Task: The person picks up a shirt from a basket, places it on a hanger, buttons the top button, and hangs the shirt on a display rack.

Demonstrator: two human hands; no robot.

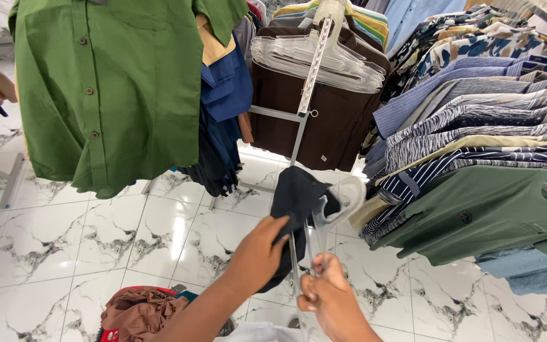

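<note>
— What are your hands doing right now?

— My right hand [332, 297], low in the frame just right of centre, is clenching its grip around the lower part of a clear plastic hanger [324, 218]. My left hand [262, 248], just left of it, is grasping a dark garment [297, 197] with its fingers pressing into the cloth.

— And where is that garment sitting?

— It is draping over the hanger at the centre of the frame, bunching up above my left hand and hanging down between both hands. The curved shoulder of the hanger is showing at the garment's right edge.

— What is lying around you?

— Below my left arm, at the bottom of the frame, a heap of brown and red clothes [139, 311] is lying low down. Under everything a white marble floor [58, 247] is spreading out. Straight ahead, at upper centre, a metal rack arm [312, 66] is carrying a stack of empty clear hangers [311, 57] in front of a dark brown shirt [324, 126].

— And to the sides?

— At upper left a green buttoned shirt [112, 88] is hanging, with blue garments [226, 85] just beside it. Along the right side a row of striped shirts [470, 126] is hanging, with an olive green top [482, 215] at the front of it.
</note>
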